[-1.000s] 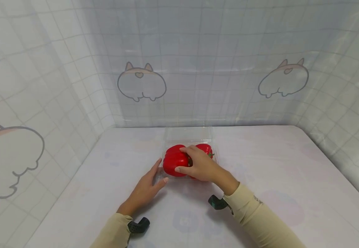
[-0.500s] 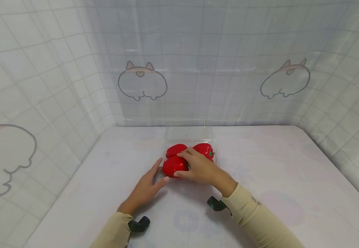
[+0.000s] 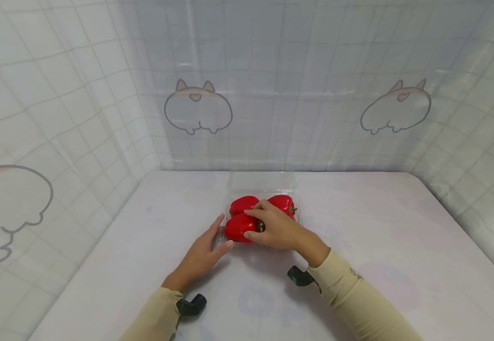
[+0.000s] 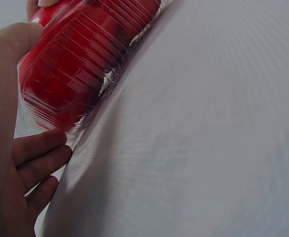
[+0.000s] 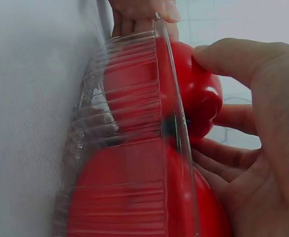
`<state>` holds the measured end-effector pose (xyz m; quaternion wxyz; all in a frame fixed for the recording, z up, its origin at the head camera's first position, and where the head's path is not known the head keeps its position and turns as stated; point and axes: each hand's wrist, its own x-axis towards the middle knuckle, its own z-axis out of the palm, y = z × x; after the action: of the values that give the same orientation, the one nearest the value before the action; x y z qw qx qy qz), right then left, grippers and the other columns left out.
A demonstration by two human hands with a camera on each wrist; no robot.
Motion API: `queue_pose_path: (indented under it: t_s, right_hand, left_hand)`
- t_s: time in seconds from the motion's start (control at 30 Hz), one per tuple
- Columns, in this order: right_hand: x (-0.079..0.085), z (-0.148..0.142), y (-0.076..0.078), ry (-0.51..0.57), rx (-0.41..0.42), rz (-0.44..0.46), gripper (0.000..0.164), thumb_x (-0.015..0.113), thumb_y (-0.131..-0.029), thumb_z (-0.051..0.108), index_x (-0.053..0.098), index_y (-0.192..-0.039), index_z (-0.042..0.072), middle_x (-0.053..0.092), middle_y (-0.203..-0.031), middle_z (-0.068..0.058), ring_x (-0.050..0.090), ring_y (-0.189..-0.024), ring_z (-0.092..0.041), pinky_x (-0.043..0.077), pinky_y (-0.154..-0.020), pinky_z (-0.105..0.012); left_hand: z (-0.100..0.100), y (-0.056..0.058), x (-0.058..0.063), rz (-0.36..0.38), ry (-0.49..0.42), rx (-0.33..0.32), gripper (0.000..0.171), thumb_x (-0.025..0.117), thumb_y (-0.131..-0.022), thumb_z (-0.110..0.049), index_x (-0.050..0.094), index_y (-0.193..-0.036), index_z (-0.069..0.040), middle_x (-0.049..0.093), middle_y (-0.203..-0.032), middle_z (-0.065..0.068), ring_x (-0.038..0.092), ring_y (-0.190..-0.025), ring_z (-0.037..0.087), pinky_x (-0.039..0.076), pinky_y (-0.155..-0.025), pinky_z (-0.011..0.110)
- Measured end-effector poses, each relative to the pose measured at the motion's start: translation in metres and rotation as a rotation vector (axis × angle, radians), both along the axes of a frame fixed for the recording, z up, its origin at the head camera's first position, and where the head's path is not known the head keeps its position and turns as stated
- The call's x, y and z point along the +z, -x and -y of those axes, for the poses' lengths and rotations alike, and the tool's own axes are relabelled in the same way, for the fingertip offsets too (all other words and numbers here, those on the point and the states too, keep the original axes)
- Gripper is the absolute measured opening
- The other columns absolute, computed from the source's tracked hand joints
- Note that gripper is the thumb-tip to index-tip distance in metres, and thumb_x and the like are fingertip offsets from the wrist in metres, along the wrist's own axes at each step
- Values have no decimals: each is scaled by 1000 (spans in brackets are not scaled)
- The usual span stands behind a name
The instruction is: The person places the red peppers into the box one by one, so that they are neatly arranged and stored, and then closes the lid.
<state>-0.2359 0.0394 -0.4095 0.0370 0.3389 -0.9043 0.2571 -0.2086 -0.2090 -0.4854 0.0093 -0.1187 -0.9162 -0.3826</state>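
A clear plastic clamshell container (image 3: pixel 264 192) lies with its lid (image 3: pixel 261 181) folded back and several red bell peppers inside. My right hand (image 3: pixel 278 229) grips the front-left bell pepper (image 3: pixel 239 228), thumb on its near side and fingers over the far side; this pepper (image 5: pixel 191 91) sits within the box, its top above the rim. My left hand (image 3: pixel 200 255) rests at the container's front-left corner with fingers spread, thumb (image 4: pixel 28 37) by the rim. Another front bell pepper (image 5: pixel 134 192) is mostly hidden by my right hand in the head view.
At the back of the box lie a left bell pepper (image 3: pixel 243 204) and a right bell pepper (image 3: pixel 282 203) with a green stem. A pale cloth covers the table (image 3: pixel 379 246). Tiled-pattern curtains (image 3: pixel 293 94) enclose its back and sides. Dark camera mounts (image 3: pixel 192 305) sit on both wrists.
The gripped bell pepper has gone down into the container's front-left spot, uncovering the back-left pepper. My right hand has stayed on it; the left hand has hardly moved.
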Motion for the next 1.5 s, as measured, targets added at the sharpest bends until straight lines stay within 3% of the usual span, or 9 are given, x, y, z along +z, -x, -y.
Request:
queue_pose_path:
  t_s: [0.23,0.5,0.93,1.27,1.5]
  right_hand:
    - [3,-2,1,-30,-9,27,62,78,-86,41,61,-140,16,59,-124,1,55,-111,-14,56,-82,-27]
    - [4,-2,-1,-23,-32,56,59,81,-84,40,61,-133,15,58,-128,0,54,-118,-17,56,-89,-35]
    - [10,1,3,-21,-35,77,59,85,-80,37,65,-129,11,57,-122,0,55,-107,-13,57,-81,-28]
    - [17,0,7,-48,-33,121,56,85,-81,35,66,-127,10,62,-125,-1,54,-115,-17,57,-85,-33]
    - [20,-4,10,-47,-6,142,51,81,-84,32,66,-127,9,62,-123,-2,56,-109,-15,57,-84,-31]
  left_hand:
    - [0,1,1,-2,-8,-10,87,66,-90,-57,19,-161,-37,42,-156,7,35,-144,33,33,-109,64]
    - [0,-1,2,-2,-7,-15,87,66,-90,-57,19,-161,-37,43,-155,7,36,-144,32,34,-109,64]
    - [1,1,6,26,-11,-8,87,65,-90,-58,18,-160,-39,42,-156,5,34,-145,31,32,-109,64]
    - [-3,1,10,27,-4,-2,86,65,-91,-56,19,-161,-36,43,-155,6,35,-145,32,33,-109,64]
    - [-5,1,12,33,-5,12,87,67,-90,-55,20,-161,-36,42,-156,6,35,-145,31,35,-108,63]
